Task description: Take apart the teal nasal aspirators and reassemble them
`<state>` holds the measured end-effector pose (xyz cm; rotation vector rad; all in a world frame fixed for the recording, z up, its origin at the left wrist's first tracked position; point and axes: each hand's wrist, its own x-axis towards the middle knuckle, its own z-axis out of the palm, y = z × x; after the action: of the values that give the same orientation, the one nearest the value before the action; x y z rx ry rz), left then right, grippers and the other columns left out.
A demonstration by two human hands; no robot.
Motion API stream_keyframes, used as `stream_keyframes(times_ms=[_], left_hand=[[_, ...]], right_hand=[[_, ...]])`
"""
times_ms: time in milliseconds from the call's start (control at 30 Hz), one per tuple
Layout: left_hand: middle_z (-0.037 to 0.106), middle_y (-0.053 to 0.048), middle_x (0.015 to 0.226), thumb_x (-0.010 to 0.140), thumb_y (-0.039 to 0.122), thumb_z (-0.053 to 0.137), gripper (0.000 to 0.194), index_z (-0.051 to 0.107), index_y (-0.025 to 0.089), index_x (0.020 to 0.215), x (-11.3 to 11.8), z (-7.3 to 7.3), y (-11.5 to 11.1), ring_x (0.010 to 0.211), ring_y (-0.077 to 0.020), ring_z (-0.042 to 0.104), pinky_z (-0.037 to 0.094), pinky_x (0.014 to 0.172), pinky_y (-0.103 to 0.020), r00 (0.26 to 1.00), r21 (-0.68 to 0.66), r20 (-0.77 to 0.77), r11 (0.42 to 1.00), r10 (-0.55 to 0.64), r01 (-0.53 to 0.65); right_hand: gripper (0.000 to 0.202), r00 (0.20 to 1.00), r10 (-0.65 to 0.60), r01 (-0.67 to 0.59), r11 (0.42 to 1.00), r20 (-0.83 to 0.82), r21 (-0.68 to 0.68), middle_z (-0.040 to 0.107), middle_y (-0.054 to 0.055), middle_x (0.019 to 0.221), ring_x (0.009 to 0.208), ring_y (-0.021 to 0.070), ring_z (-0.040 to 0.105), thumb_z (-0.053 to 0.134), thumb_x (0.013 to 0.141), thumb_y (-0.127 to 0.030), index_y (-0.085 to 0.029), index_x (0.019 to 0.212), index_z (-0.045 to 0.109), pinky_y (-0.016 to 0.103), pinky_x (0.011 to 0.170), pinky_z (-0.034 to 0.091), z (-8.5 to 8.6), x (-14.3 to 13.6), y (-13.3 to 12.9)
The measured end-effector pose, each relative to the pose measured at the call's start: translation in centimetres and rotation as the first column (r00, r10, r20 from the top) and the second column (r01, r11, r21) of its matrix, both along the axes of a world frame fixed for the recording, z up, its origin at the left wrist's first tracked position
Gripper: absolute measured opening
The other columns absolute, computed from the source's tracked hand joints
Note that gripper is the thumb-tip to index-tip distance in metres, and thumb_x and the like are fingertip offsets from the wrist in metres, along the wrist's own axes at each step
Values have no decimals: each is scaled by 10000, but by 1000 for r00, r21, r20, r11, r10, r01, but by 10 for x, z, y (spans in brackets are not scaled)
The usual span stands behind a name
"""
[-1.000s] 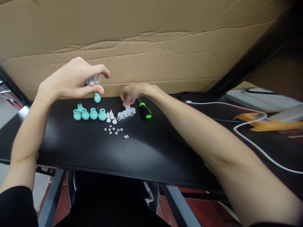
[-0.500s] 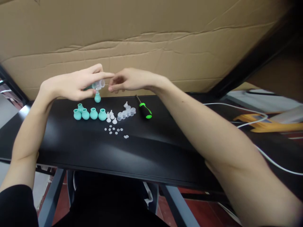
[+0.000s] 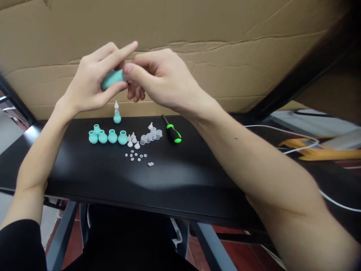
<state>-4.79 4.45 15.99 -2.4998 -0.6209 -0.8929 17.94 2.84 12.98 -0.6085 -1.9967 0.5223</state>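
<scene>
The round rubbery-looking bulbs [image 3: 112,136] are all mint-teal, tabletop [image 3: 98,169] is plain black. Screwdriver handle [image 3: 173,134]'s black with bright green bits, pretty loud.

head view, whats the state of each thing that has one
held bulb, raised, tilted, neck hidden
left hand, gripping it
right hand, fingers at its neck end
tipped bulb, upright, white tip on
five teal bulbs, upright, mouths open
white cones, tips up
clear cups, bunched together
small discs, scattered
screwdriver, lying down
</scene>
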Motion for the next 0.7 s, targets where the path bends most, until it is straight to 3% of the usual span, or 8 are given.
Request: stream_keyframes(times_ms=[133, 300, 500, 600, 700], left_hand=[[768, -105, 978, 1113, 585, 507, 435, 778, 245, 1122, 2, -5, 5, 1002, -317, 771, 608, 902, -474, 999, 31, 33, 999, -29, 28], [713, -74, 808, 1133, 652, 452, 537, 729, 241, 926, -1, -4, 7, 850, -265, 769, 590, 795, -395, 993, 68, 24, 991, -115, 114], [708, -67, 765, 1126, 688, 478, 560, 718, 247, 877, -4, -4, 10, 780, -234, 761, 580, 744, -356, 985, 98, 52, 983, -163, 158], [731, -63, 771, 1125, 672, 502, 529, 738, 258, 895, -6, -5, 12, 785, -229, 774, 590, 744, -348, 983, 59, 46, 983, -176, 174], [756, -57, 799, 1130, 666, 490, 513, 775, 269, 975, -9, -6, 10, 769, -229, 784, 605, 753, -364, 984, -22, 59, 986, -167, 168]], right_hand=[[464, 993, -114, 111, 983, 15, 146, 656, 5, 661, 635, 177, 605, 647, 1089, -508, -243, 717, 562, 334, 730, 480, 4, 1, -4], [451, 985, -168, 151, 950, 40, 272, 551, -12, 623, 638, 158, 543, 561, 1144, -430, -229, 740, 561, 310, 718, 450, 4, 0, -9], [449, 994, -105, 102, 959, -3, 264, 516, -17, 653, 636, 133, 524, 501, 1172, -378, -210, 759, 553, 290, 713, 459, -1, -5, -2], [470, 998, -56, 56, 969, -8, 239, 512, -11, 654, 666, 139, 545, 515, 1164, -449, -210, 761, 561, 289, 716, 473, -4, -7, 3], [517, 996, 40, -29, 990, -77, 139, 514, 3, 660, 612, 144, 470, 482, 1141, -540, -224, 738, 551, 299, 616, 420, -6, -10, 5]])
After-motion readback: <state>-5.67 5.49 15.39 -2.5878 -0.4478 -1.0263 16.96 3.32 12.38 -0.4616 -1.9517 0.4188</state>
